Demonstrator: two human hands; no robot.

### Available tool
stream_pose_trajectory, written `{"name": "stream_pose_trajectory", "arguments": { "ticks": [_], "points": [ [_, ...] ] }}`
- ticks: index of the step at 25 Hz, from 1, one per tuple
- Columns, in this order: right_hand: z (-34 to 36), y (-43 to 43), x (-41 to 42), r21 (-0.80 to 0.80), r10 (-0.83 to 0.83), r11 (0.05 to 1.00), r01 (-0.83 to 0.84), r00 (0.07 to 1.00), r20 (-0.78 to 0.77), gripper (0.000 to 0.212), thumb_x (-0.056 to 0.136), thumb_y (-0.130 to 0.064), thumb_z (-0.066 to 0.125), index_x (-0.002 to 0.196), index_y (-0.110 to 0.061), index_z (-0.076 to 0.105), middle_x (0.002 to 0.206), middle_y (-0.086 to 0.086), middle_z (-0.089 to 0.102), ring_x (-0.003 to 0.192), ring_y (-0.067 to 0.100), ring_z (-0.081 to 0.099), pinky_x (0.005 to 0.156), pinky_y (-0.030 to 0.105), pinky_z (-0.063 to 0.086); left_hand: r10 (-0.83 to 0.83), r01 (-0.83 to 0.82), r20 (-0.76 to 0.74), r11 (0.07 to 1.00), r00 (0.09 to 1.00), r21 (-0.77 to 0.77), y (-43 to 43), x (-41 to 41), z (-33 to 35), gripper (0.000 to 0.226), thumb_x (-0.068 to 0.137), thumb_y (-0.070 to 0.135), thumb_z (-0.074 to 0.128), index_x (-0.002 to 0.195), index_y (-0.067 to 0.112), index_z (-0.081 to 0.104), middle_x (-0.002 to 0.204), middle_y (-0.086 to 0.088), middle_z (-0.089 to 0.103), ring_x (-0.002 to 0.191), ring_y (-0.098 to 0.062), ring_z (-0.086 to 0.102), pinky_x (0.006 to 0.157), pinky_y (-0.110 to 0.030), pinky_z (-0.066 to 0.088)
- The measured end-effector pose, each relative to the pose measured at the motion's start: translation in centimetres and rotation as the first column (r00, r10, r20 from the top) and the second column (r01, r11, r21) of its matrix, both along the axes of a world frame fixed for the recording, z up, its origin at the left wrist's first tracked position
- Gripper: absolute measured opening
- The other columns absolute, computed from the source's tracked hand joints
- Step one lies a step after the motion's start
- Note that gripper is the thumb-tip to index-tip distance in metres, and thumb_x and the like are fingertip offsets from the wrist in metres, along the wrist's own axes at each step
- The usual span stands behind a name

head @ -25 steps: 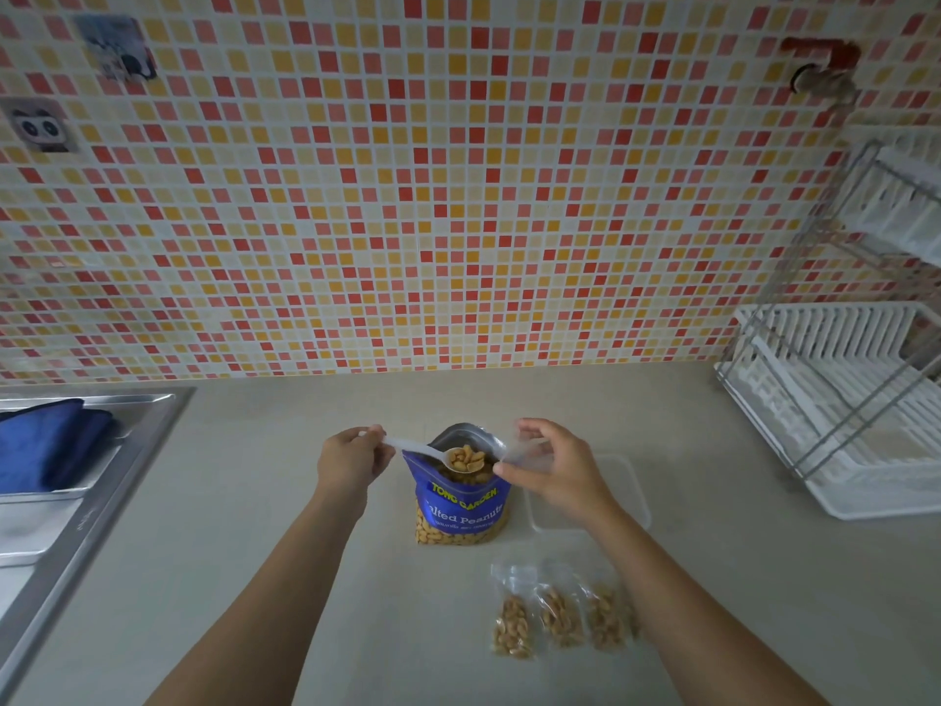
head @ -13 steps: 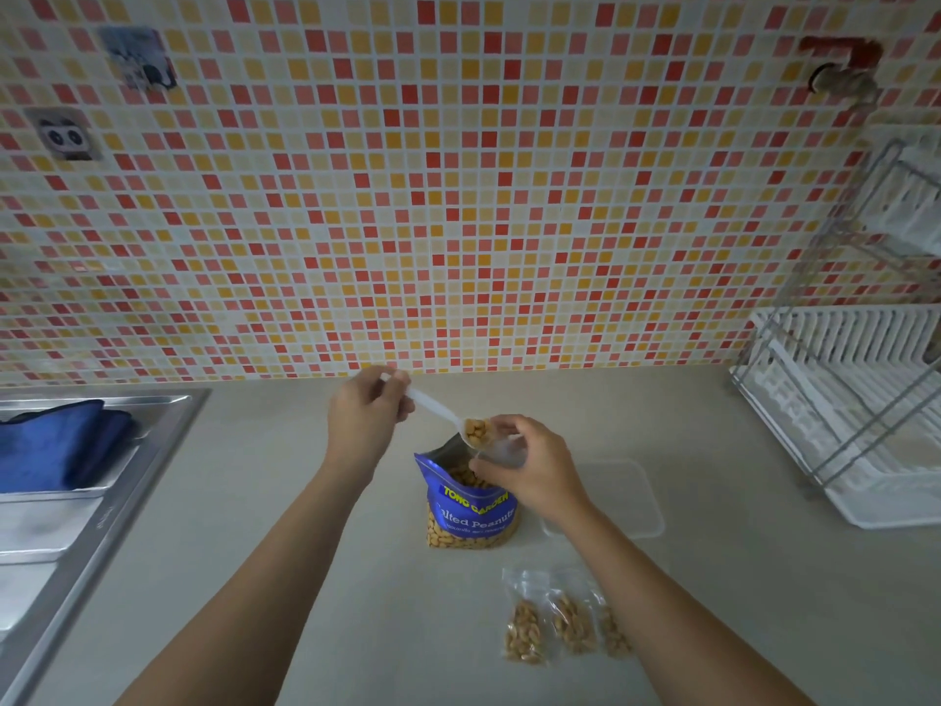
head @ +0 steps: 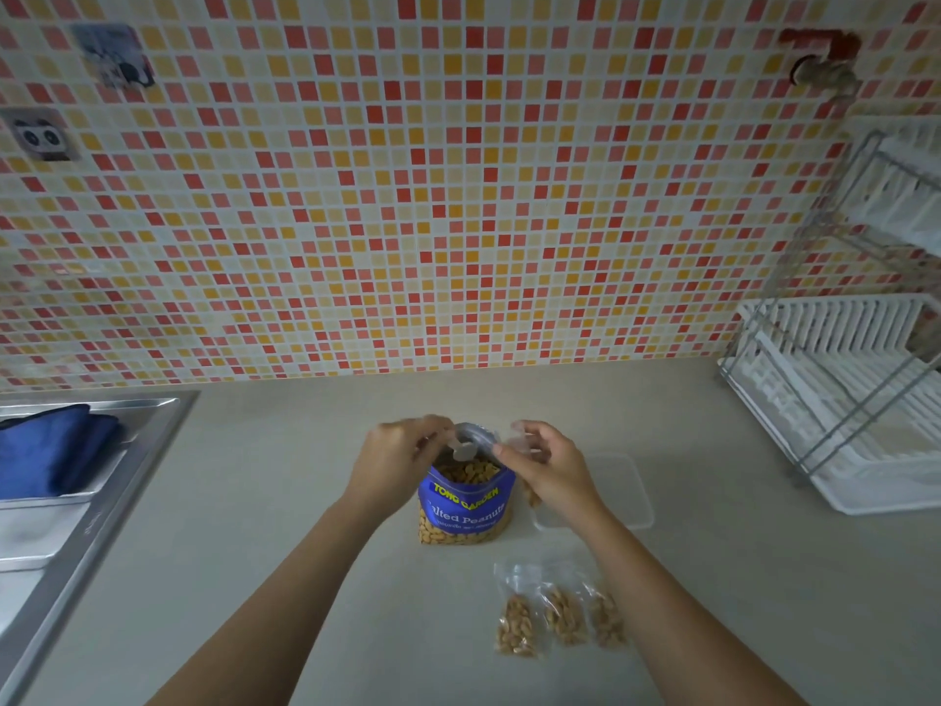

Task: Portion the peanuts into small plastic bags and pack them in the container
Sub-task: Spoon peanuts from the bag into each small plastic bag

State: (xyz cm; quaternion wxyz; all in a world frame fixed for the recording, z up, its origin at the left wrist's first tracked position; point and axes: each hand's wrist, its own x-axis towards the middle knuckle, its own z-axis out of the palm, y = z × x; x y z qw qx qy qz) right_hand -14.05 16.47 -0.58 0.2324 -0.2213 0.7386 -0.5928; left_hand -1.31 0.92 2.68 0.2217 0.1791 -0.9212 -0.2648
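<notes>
I see left hand (head: 402, 461) gripping spoon (head: 464, 452) in peanut pack (head: 466, 507) mouth just beside it; right hand (head: 552, 468) pinches small bag (head: 524, 439).

Two bare forearms reach in from the near edge and converge toward the middle. The left forearm (head: 265, 603) rises from the near left and the right forearm (head: 677, 614) from the near right. The left hand (head: 399, 463) shows its back to the camera; its fingers are curled and pinch the handle of a small white plastic spoon (head: 463, 450), whose bowl points right. The right hand (head: 552, 471) is level with it, just to its right and not touching it. Its thumb and fingers are curled, pinching the top of a small clear plastic bag (head: 527, 440), which is blurred.
</notes>
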Motion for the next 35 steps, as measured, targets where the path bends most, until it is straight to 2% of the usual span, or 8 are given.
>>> {"name": "stream_pose_trajectory", "arguments": {
  "ticks": [2, 6, 10, 12, 19, 26, 32, 35],
  "points": [
    [-0.3, 0.5, -0.3, 0.054, 0.050, 0.997, -0.049, 0.999, 0.000, 0.043, 0.072, -0.035, 0.077, 0.108, -0.027, 0.056, 0.100, -0.007, 0.063, 0.085, 0.001, 0.061, 0.058, 0.007, 0.046, -0.007, 0.006, 0.069, 1.000, 0.998, 0.008, 0.4, -0.9, -1.4, 0.037, 0.087, 0.041, 0.043, 0.091, 0.017, 0.071, 0.077, -0.004, 0.074, 0.066, -0.022, 0.066, 0.062, -0.031, 0.052],
    [-0.4, 1.1, -0.4, 0.080, 0.082, 0.993, -0.083, 0.996, 0.021, 0.044, 0.073, -0.038, 0.074, 0.112, -0.030, 0.054, 0.105, -0.011, 0.059, 0.093, -0.001, 0.058, 0.062, 0.009, 0.046, 0.379, -0.402, 0.137, 0.879, 0.915, 0.258, 0.8, -2.4, -1.6, 0.025, 0.091, 0.019, 0.050, 0.087, 0.004, 0.070, 0.076, -0.015, 0.071, 0.065, -0.026, 0.059, 0.058, -0.028, 0.042],
    [-0.8, 1.5, -0.5, 0.068, 0.105, 0.992, -0.108, 0.993, 0.055, 0.047, 0.072, -0.039, 0.075, 0.113, -0.032, 0.052, 0.115, -0.007, 0.058, 0.103, 0.008, 0.057, 0.071, 0.014, 0.046, 0.416, -0.454, 0.202, 0.700, 0.887, 0.551, 1.0, -2.3, -1.9, 0.028, 0.091, 0.017, 0.050, 0.069, 0.010, 0.068, 0.069, -0.015, 0.071, 0.065, -0.030, 0.068, 0.064, -0.037, 0.055],
    [-1.0, 1.6, -0.4, 0.042, 0.126, 0.991, -0.129, 0.990, 0.061, 0.051, 0.069, -0.044, 0.076, 0.112, -0.034, 0.053, 0.119, -0.006, 0.058, 0.107, 0.010, 0.057, 0.075, 0.016, 0.047, 0.456, -0.467, 0.215, 0.564, 0.864, 0.681, 0.8, -2.0, -1.9, 0.028, 0.091, 0.015, 0.051, 0.067, 0.015, 0.064, 0.067, -0.010, 0.069, 0.060, -0.024, 0.065, 0.053, -0.029, 0.048],
    [-0.9, 1.7, -0.2, -0.019, 0.065, 0.998, -0.066, 0.997, -0.036, 0.045, 0.070, -0.039, 0.077, 0.109, -0.038, 0.054, 0.119, -0.010, 0.060, 0.103, 0.010, 0.060, 0.081, 0.024, 0.052, 0.550, -0.413, 0.196, 0.304, 0.812, 0.858, -0.4, -1.0, -2.0, 0.018, 0.093, 0.017, 0.049, 0.092, 0.005, 0.063, 0.081, -0.010, 0.065, 0.062, -0.015, 0.062, 0.052, -0.022, 0.042],
    [0.8, 1.0, -0.2, 0.140, 0.091, 0.989, -0.056, 0.961, -0.262, 0.063, 0.068, -0.040, 0.078, 0.124, -0.023, 0.054, 0.113, -0.012, 0.057, 0.094, 0.002, 0.057, 0.072, 0.012, 0.045, 0.617, -0.460, 0.153, 0.376, 0.772, 0.804, -2.1, 0.2, -1.9, 0.020, 0.094, 0.017, 0.047, 0.098, 0.003, 0.061, 0.072, -0.005, 0.062, 0.072, -0.018, 0.061, 0.077, -0.033, 0.052],
    [0.8, 0.7, -0.1, 0.193, 0.099, 0.980, -0.039, 0.946, -0.308, 0.065, 0.067, -0.041, 0.078, 0.124, -0.024, 0.054, 0.116, -0.008, 0.060, 0.089, 0.008, 0.061, 0.075, 0.019, 0.050, 0.627, -0.464, 0.101, 0.448, 0.772, 0.764, -1.8, 0.3, -1.9, 0.023, 0.093, 0.018, 0.046, 0.101, 0.003, 0.062, 0.071, -0.005, 0.063, 0.076, -0.022, 0.062, 0.080, -0.037, 0.054],
    [0.9, 0.8, 0.0, 0.201, 0.096, 0.979, -0.035, 0.948, -0.305, 0.065, 0.067, -0.041, 0.078, 0.124, -0.023, 0.053, 0.116, -0.007, 0.060, 0.088, 0.006, 0.060, 0.073, 0.017, 0.049, 0.629, -0.465, 0.138, 0.392, 0.765, 0.794, -2.0, 0.3, -2.1, 0.023, 0.093, 0.016, 0.047, 0.102, 0.000, 0.062, 0.070, -0.006, 0.062, 0.071, -0.020, 0.061, 0.077, -0.034, 0.052]
  ]
}}
